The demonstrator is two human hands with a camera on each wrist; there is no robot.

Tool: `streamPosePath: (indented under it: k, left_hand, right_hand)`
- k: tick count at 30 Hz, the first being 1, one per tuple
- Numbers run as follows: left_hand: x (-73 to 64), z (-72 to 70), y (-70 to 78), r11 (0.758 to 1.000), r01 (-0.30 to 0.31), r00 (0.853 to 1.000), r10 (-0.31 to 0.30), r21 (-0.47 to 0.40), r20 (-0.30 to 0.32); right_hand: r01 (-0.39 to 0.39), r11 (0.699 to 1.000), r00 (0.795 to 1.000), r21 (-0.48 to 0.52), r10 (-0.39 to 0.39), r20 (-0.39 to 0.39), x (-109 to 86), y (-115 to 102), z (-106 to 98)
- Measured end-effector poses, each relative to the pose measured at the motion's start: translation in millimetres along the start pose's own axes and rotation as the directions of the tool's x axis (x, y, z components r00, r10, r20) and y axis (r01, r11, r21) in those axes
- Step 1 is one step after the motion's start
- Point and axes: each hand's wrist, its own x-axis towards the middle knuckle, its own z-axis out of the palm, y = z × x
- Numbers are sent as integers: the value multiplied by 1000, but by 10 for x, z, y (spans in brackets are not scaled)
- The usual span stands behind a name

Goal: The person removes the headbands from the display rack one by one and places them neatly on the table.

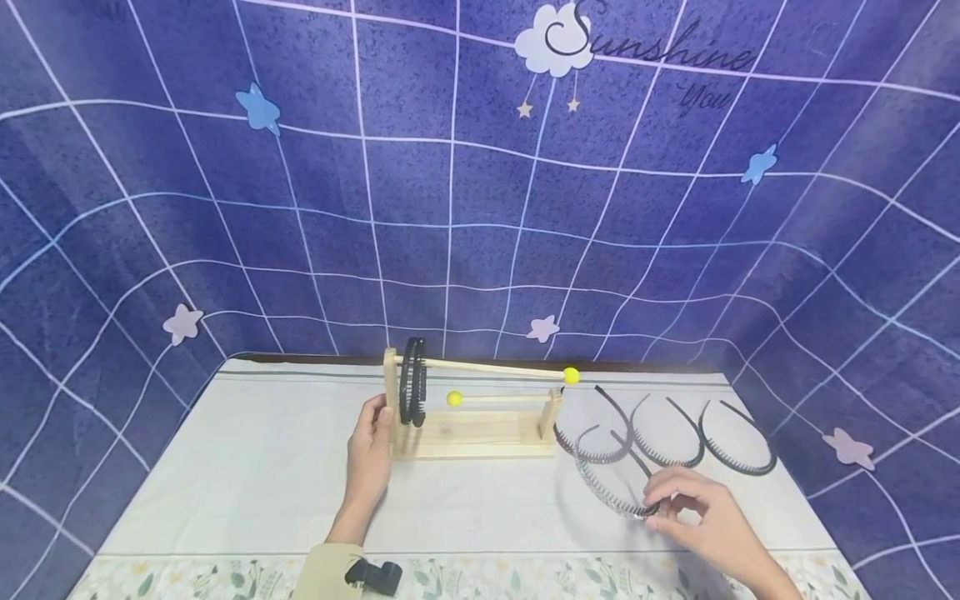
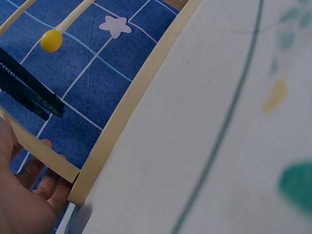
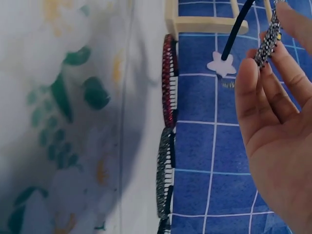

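Observation:
A light wooden headband stand has two horizontal rods tipped with yellow balls. My left hand holds its left upright, with the thumb in front and the fingers behind in the left wrist view. Black toothed headbands hang on the upper rod close to that upright; how many cannot be told. Out to the right, my right hand pinches a sparkly rhinestone headband by its curved part, held above the table. In the right wrist view the stones of this rhinestone headband show between thumb and fingers.
Three more headbands lie right of the stand: one behind the held one, a middle one and a far-right one. In the right wrist view, one has red stones. A blue gridded cloth rises behind the white table cover.

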Motion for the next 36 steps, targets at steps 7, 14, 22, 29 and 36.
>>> streamPosePath:
  k: [7,14,22,29,36]
  left_hand:
    - [-22,1,17,1000,-5,1000,5,6,-13]
    - [-22,-4,32,1000,12,1000,-12,3,6]
    - [-32,-4,25,1000,0,1000,0,9,-11]
    - [-23,-2,25,1000,0,1000,0,8,-11]
    - [-29,-6,35,1000,1,1000,-1,9,-5]
  right_hand:
    - [72,997,995,11,-73,71,-75,160,33]
    - [116,993,986,10,-116,121,-130,228,32]
    - [93,995,984,-27,-87,155,-207,227,44]
    - [112,994,980,-4,-110,163,-249,276,44]
    - [130,992,971,6,-128,202,-284,368,33]
